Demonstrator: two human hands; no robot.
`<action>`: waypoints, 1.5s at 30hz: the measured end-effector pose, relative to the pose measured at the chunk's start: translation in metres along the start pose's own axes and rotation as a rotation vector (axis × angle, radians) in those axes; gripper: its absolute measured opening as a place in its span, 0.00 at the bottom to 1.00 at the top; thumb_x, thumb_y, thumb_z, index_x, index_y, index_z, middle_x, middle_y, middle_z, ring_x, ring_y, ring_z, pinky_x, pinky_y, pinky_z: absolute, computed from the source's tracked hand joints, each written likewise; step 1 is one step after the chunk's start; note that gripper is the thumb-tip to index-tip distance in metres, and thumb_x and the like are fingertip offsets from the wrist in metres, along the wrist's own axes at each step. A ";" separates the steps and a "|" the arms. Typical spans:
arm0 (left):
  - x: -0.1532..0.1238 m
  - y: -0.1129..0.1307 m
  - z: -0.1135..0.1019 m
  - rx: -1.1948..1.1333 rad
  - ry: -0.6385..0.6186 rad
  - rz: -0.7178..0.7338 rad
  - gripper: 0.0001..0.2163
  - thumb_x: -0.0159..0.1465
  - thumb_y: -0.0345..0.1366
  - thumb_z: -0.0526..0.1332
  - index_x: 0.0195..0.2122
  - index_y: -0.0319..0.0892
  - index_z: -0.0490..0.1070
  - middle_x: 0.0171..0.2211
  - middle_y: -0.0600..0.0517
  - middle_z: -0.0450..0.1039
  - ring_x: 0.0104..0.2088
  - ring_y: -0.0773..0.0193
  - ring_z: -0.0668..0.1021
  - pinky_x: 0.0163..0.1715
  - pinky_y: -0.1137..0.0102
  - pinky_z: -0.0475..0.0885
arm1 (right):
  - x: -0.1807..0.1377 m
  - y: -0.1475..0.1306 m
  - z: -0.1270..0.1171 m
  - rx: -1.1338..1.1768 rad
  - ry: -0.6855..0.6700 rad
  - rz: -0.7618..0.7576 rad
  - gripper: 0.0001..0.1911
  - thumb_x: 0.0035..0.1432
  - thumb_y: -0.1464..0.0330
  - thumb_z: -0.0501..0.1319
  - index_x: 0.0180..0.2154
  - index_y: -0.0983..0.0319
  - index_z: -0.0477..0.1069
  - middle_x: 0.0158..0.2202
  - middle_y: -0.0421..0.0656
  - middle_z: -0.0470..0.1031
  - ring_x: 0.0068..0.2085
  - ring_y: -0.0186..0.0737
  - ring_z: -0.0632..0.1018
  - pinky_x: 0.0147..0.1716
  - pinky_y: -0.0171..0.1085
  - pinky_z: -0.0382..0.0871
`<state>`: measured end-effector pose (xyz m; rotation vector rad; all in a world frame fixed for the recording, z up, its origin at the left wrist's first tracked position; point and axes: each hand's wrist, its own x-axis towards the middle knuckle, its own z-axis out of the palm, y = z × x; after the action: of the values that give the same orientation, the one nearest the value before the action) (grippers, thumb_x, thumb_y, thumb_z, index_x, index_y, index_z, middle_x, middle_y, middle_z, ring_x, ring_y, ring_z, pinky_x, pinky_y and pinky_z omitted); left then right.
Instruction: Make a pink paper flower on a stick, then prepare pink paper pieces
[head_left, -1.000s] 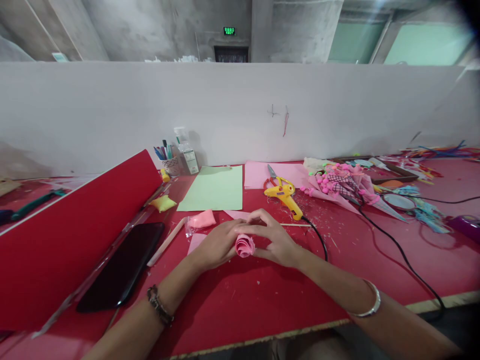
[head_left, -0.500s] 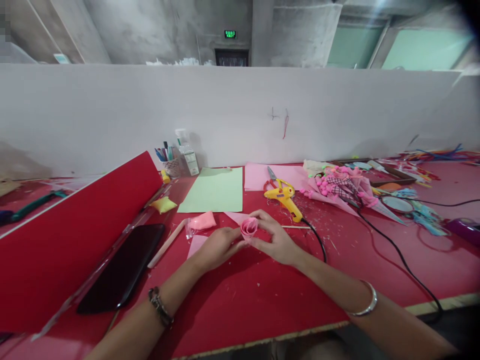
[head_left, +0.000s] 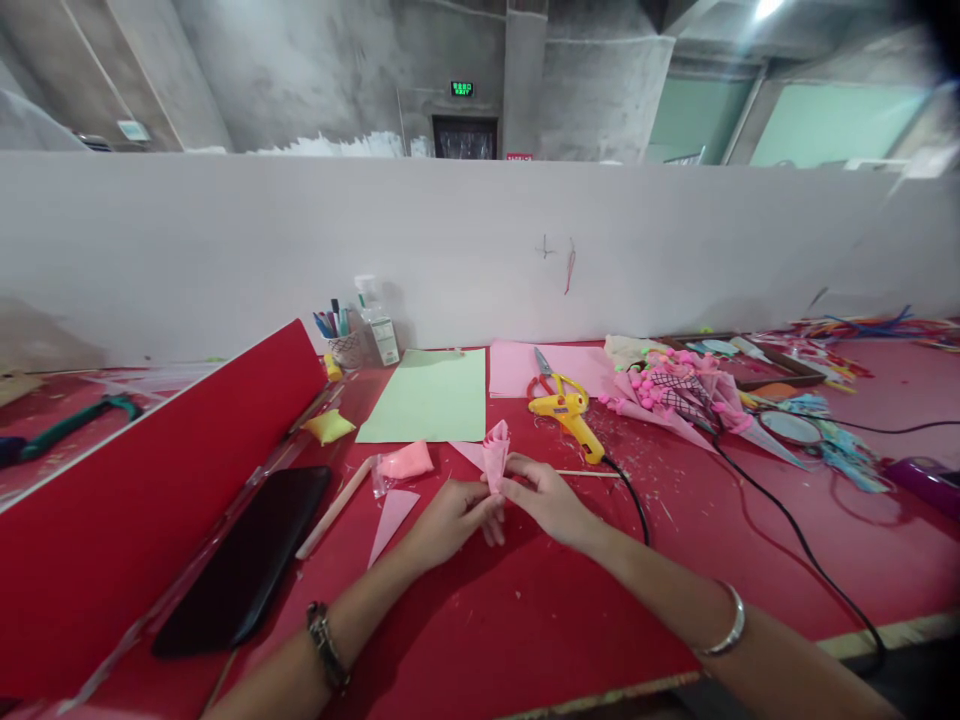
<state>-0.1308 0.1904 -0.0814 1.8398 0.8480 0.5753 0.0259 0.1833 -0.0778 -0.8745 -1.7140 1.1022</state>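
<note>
Two hands (head_left: 551,500), apparently pinching paper roll (head_left: 495,458), table's front edge (head_left: 637,690) well apart

Left forearm (head_left: 375,590) and right forearm (head_left: 660,585) converge forward. Left hand (head_left: 454,522) and right hand (head_left: 551,503) meet at the fingertips (head_left: 489,508), both curled in pinch grips.

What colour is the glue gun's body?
Yellow: the glue gun shows best in the head view, its cord black.
</note>
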 end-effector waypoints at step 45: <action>-0.035 -0.007 -0.078 1.111 0.401 -0.221 0.16 0.53 0.39 0.59 0.43 0.40 0.65 0.40 0.44 0.70 0.44 0.54 0.69 0.45 0.64 0.58 | -0.043 -0.042 -0.022 -1.150 -0.205 0.255 0.11 0.50 0.62 0.57 0.33 0.62 0.67 0.33 0.45 0.72 0.35 0.41 0.72 0.29 0.32 0.57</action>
<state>-0.2109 0.2115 -0.0576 2.5735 1.8739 0.3357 0.0583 0.1370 -0.0476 -1.7381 -2.4660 0.2442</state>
